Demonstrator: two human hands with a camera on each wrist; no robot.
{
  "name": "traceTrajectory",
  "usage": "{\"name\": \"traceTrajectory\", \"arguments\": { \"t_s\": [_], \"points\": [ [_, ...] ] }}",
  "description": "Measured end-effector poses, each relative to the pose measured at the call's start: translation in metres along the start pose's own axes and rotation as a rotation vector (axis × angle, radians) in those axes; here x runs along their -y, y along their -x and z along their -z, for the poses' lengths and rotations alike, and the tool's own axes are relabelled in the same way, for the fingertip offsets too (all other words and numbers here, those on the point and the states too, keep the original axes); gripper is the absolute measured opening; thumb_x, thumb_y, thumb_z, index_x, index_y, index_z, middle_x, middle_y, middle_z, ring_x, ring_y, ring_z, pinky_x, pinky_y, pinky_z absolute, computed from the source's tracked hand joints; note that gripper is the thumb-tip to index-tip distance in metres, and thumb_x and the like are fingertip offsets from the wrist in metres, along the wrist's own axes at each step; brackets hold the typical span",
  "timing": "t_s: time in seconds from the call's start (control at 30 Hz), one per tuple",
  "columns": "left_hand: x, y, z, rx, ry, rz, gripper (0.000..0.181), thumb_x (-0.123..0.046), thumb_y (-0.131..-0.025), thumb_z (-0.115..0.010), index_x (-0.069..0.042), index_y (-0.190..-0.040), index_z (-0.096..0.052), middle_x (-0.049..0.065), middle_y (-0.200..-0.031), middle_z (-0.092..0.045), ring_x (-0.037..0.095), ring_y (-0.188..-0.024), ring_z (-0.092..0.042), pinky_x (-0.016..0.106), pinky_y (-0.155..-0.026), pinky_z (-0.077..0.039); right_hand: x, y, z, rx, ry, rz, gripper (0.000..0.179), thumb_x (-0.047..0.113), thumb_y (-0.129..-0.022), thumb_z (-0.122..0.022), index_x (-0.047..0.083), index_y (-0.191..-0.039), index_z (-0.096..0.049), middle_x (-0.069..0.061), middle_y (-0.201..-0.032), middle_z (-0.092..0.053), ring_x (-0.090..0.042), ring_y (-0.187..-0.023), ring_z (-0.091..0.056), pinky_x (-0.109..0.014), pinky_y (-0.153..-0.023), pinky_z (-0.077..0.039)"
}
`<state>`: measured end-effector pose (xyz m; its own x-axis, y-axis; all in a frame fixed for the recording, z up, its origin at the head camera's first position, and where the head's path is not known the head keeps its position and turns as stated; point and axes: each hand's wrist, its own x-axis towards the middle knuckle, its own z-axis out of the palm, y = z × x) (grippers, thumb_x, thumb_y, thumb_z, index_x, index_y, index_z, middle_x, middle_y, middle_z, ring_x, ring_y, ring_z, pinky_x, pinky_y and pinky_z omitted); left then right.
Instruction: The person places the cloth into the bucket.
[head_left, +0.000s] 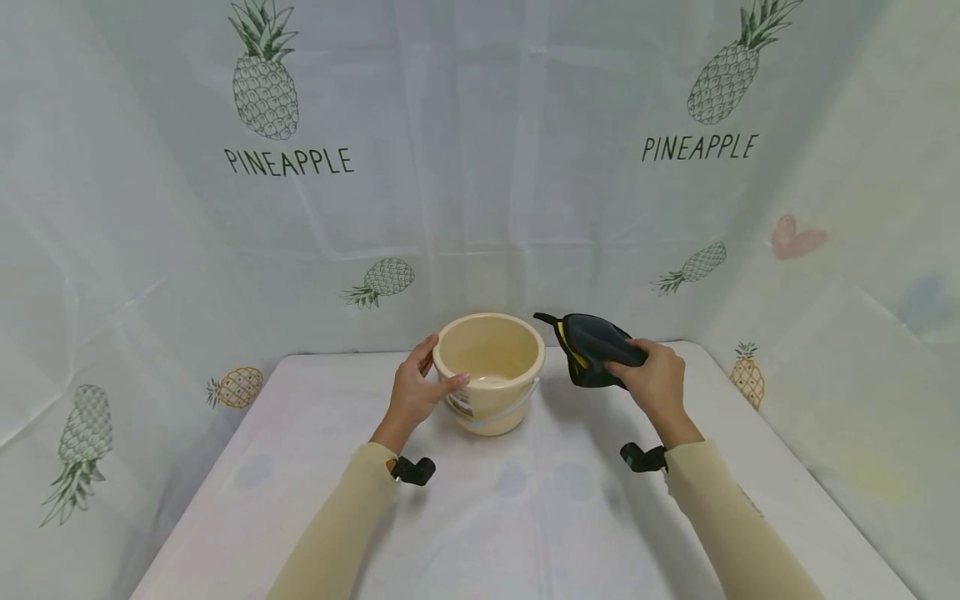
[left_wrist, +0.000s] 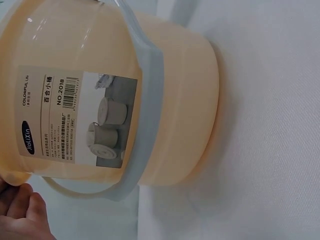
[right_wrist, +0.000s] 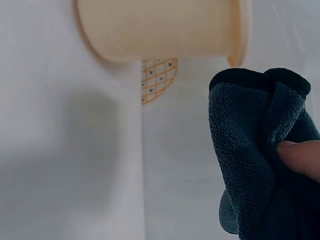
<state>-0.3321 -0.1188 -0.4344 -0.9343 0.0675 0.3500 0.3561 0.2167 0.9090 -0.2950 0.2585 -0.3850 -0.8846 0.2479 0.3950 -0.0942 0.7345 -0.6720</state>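
A cream plastic bucket stands upright on the table, its pale handle hanging down against the outside wall. My left hand grips the left side of its rim, thumb over the edge and fingers outside. In the left wrist view a printed label faces the camera. To the right of the bucket, my right hand pinches a folded dark grey cloth with black edging and a yellow strip. The cloth is held in the air, apart from the bucket; the right wrist view shows its fuzzy towelling under my thumb.
The table is covered by a white cloth with faint coloured spots. Behind it and at both sides hang pale curtains printed with pineapples, close to the table's back edge. Each wrist wears a small black camera.
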Motion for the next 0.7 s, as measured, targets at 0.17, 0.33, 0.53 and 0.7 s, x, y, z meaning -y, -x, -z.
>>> {"name": "traceTrajectory", "arguments": {
  "t_s": [0.17,0.33,0.53,0.7],
  "points": [
    [0.001,0.0,0.0,-0.001,-0.005,-0.002,0.102,-0.025,-0.082,-0.093,-0.004,-0.163,-0.036,0.012,-0.169,-0.033,0.029,-0.154,-0.035,0.037,-0.127,-0.032,0.009,-0.003,0.007,-0.014,-0.014,0.001,0.056,0.019,-0.091,-0.083,-0.008,-0.136,-0.065,-0.036,-0.131,-0.064,-0.054,-0.116,-0.062,-0.064,-0.094,-0.058],
    [0.0,0.001,0.0,-0.004,0.0,-0.001,0.1,-0.023,-0.082,-0.093,-0.005,-0.163,-0.037,0.011,-0.169,-0.034,0.029,-0.154,-0.036,0.036,-0.127,-0.032,0.018,-0.003,0.011,-0.025,-0.04,0.004,0.056,0.02,-0.091,-0.083,-0.007,-0.137,-0.065,-0.035,-0.132,-0.064,-0.053,-0.116,-0.063,-0.064,-0.095,-0.058],
    [-0.003,0.002,0.0,0.005,-0.001,-0.001,0.099,-0.02,-0.084,-0.092,-0.004,-0.163,-0.035,0.013,-0.169,-0.032,0.03,-0.155,-0.034,0.039,-0.128,-0.031,0.023,-0.004,0.012,-0.051,-0.067,-0.001,0.055,0.018,-0.091,-0.084,-0.007,-0.136,-0.065,-0.033,-0.133,-0.064,-0.052,-0.118,-0.062,-0.063,-0.097,-0.058],
    [-0.011,0.004,0.001,0.018,-0.017,0.006,0.098,-0.018,-0.086,-0.09,-0.002,-0.163,-0.033,0.015,-0.17,-0.03,0.032,-0.155,-0.032,0.039,-0.128,-0.03,0.027,-0.005,0.012,-0.073,-0.089,0.005,0.055,0.018,-0.091,-0.085,-0.007,-0.135,-0.065,-0.033,-0.133,-0.065,-0.051,-0.115,-0.064,-0.063,-0.094,-0.059]
  ]
}}
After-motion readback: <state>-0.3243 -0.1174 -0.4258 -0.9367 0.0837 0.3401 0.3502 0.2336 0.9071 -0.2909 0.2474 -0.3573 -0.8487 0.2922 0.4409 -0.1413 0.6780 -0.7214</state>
